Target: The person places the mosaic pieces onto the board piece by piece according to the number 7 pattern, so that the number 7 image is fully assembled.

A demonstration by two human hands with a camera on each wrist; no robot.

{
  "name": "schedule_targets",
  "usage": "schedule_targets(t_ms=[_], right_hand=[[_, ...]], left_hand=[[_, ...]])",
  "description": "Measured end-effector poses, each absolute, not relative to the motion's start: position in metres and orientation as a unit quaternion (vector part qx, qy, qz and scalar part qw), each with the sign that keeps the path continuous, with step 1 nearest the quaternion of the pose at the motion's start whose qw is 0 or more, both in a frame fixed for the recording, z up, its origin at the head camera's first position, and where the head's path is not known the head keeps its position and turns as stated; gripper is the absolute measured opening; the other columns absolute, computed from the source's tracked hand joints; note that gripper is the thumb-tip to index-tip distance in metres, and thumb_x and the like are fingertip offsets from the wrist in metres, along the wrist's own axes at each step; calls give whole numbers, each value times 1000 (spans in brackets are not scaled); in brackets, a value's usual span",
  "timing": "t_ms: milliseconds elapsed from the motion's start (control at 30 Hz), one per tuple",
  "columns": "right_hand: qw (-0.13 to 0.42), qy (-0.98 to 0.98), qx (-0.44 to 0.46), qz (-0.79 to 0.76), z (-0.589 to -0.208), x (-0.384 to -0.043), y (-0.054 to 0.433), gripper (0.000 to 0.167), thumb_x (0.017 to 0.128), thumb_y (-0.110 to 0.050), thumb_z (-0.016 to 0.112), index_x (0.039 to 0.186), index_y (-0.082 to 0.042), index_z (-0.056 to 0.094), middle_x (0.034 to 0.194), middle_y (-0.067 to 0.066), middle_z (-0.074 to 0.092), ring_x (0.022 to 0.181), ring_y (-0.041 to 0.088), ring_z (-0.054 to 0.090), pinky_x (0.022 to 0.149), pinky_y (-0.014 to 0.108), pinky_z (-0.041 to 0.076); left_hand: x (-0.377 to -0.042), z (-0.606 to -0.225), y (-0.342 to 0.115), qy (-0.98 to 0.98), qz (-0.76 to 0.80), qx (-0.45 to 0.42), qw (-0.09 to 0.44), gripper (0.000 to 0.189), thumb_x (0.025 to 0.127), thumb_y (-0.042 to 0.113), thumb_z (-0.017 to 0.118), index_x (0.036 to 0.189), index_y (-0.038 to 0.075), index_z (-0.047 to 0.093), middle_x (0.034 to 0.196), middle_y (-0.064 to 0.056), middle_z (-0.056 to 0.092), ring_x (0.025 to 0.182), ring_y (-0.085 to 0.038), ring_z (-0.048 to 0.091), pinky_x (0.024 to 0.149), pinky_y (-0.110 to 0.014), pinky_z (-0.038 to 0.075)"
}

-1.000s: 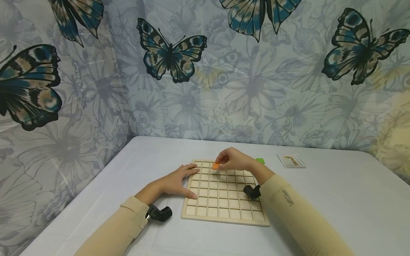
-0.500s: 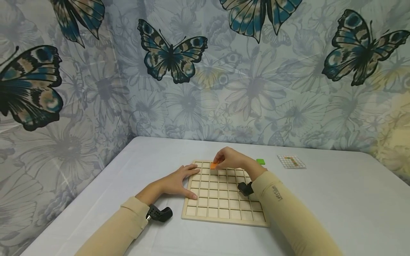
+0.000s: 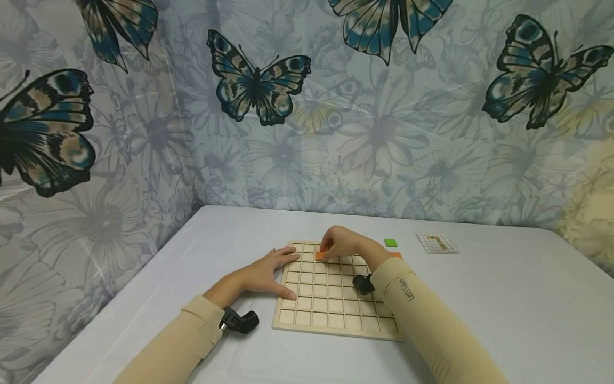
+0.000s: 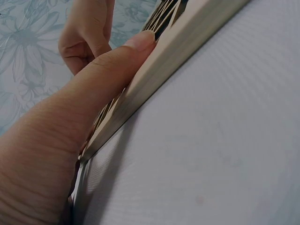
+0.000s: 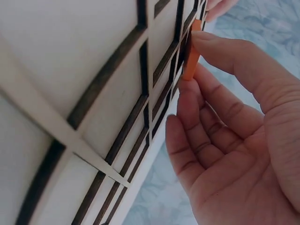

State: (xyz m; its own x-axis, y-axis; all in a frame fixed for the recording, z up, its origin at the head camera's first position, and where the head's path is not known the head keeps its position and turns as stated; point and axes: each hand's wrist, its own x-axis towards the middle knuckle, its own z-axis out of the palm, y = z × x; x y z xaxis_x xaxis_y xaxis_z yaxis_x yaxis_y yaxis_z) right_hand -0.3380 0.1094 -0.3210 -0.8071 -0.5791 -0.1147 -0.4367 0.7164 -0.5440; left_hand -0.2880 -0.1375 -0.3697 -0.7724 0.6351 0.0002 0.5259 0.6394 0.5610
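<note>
A wooden board (image 3: 336, 305) divided into square cells lies on the white table. My right hand (image 3: 346, 242) pinches a small square orange tile (image 5: 192, 54) between thumb and fingers over the far part of the board. The tile is tilted in the right wrist view, its lower edge right at the grid strips. Along the board's left side my left hand (image 3: 267, 272) rests with fingers spread, thumb and fingertips on the rim. The left wrist view shows that thumb (image 4: 140, 41) lying on the edge of the board.
Beyond the right forearm lie a green tile (image 3: 390, 242) and another orange tile (image 3: 396, 255), partly hidden by the arm. Farther right is a small white card (image 3: 437, 243) with a coloured grid pattern. A floral butterfly backdrop (image 3: 283, 160) stands behind the table.
My right hand has carried the orange tile slightly left, then a little nearer along the grid. The right forearm has shifted left, uncovering the other orange tile. The left hand stays put.
</note>
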Motion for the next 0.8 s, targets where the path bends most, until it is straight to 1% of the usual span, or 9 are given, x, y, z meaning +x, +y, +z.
schedule_targets(t_ms=[200, 500, 800], right_hand=[[141, 918, -273, -251, -322, -338, 109, 14, 77, -8, 74, 90, -2, 70, 84, 5, 67, 72, 10, 60, 68, 23, 52], [130, 921, -277, -239, -322, -338, 108, 14, 76, -8, 75, 88, -2, 70, 86, 5, 69, 75, 10, 61, 71, 24, 53], [131, 921, -276, -244, -321, -336, 108, 15, 77, -8, 75, 89, -1, 70, 89, 7, 69, 78, 11, 62, 73, 26, 54]], left_hand=[[-288, -370, -137, 903, 273, 317, 99, 98, 68, 54, 77, 147, 19, 31, 157, 2, 14, 144, -38, 1, 115, -58, 11], [-288, -371, -137, 901, 276, 320, 95, 96, 69, 52, 77, 147, 18, 32, 156, 0, 15, 144, -39, 2, 115, -59, 11], [-288, -370, -137, 903, 277, 312, 99, 98, 67, 55, 77, 147, 20, 31, 157, 2, 14, 144, -36, 1, 115, -58, 12]])
